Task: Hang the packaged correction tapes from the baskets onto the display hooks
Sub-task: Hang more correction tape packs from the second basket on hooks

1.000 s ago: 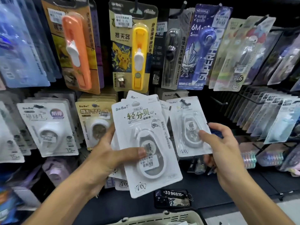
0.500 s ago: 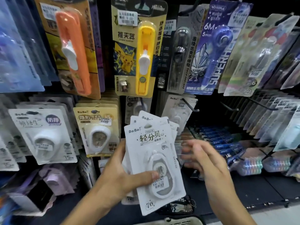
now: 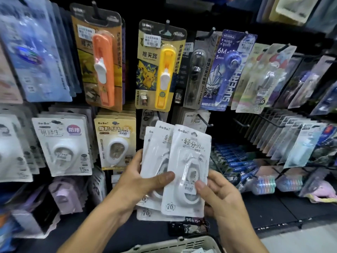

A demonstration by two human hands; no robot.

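Head view: both hands on correction tapes (image 3: 186, 172)

Two hands held the white correction tape packs: the left hand (image 3: 138, 181) and the right hand (image 3: 221, 194). At least four packs overlapped; the front pack (image 3: 187, 161) lay on top. One orange clip pusher (image 3: 104, 70), one yellow clip pusher (image 3: 164, 75) and one basket (image 3: 182, 243) showed.
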